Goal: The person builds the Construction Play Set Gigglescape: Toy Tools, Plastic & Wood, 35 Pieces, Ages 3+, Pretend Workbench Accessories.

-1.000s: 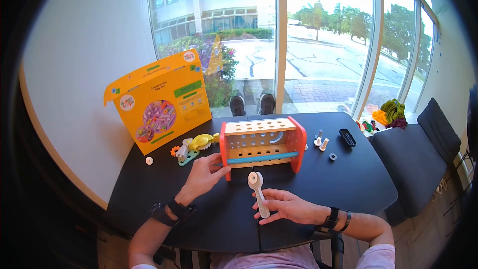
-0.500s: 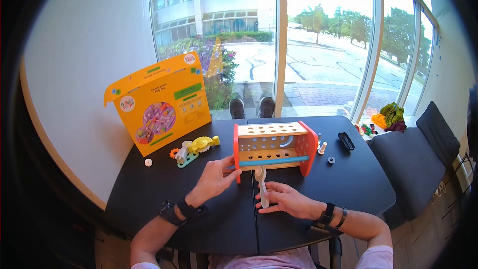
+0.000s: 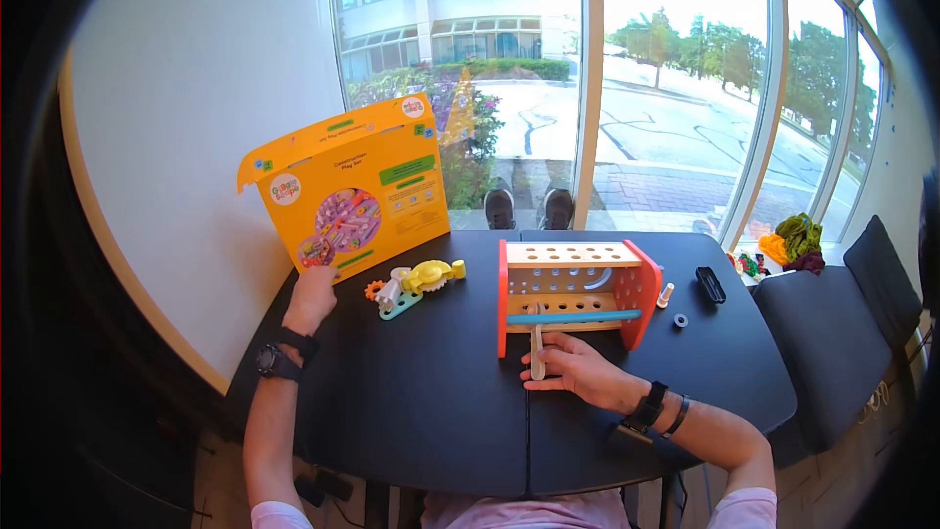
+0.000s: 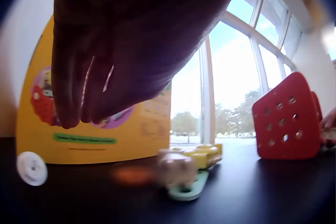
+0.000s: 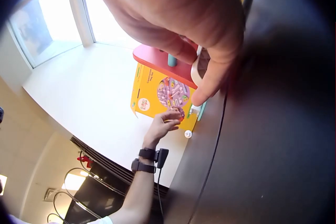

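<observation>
My right hand point(image 3: 580, 369) pinches a pale toy wrench point(image 3: 538, 358) by its handle, between thumb and fingers. The wrench's head overlaps the blue bar at the front of a wooden toy workbench point(image 3: 568, 253) with red side panels. My left hand point(image 3: 311, 299) reaches down in front of the orange box point(image 3: 367, 171). Its fingers point downward and hold nothing in the left wrist view. Below them lies a small white disc point(image 4: 32, 169), hidden by the hand in the head view.
Joined toy parts point(image 3: 421, 284), yellow, grey, orange and teal, lie between box and workbench. Right of the workbench are a pale peg point(image 3: 666, 295), a grey ring point(image 3: 681, 320) and a black tray point(image 3: 710, 285). A chair point(image 3: 832, 323) stands beyond the table's right edge.
My left hand has let go of the workbench's left side and moved left to the box. The workbench has shifted right. The wrench has moved forward to the blue bar.
</observation>
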`<control>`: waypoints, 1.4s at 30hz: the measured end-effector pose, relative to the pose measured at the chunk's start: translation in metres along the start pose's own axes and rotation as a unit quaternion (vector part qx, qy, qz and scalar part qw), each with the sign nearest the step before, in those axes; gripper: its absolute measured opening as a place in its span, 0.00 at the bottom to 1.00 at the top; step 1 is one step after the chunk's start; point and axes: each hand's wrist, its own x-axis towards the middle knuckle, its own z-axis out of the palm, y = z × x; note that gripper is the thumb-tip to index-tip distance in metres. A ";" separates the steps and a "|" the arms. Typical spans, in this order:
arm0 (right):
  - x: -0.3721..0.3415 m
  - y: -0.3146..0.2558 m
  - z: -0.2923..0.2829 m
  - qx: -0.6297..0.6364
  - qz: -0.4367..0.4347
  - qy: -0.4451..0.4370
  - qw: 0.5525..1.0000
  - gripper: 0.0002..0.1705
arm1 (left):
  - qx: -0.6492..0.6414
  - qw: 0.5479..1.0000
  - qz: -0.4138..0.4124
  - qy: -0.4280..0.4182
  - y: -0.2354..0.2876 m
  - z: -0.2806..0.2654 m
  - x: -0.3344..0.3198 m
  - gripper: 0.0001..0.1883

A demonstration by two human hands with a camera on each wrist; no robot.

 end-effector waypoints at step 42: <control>0.038 -0.004 0.019 0.008 -0.064 0.047 0.997 0.20 | -0.668 0.685 -0.078 -0.281 0.228 0.047 0.019 0.27</control>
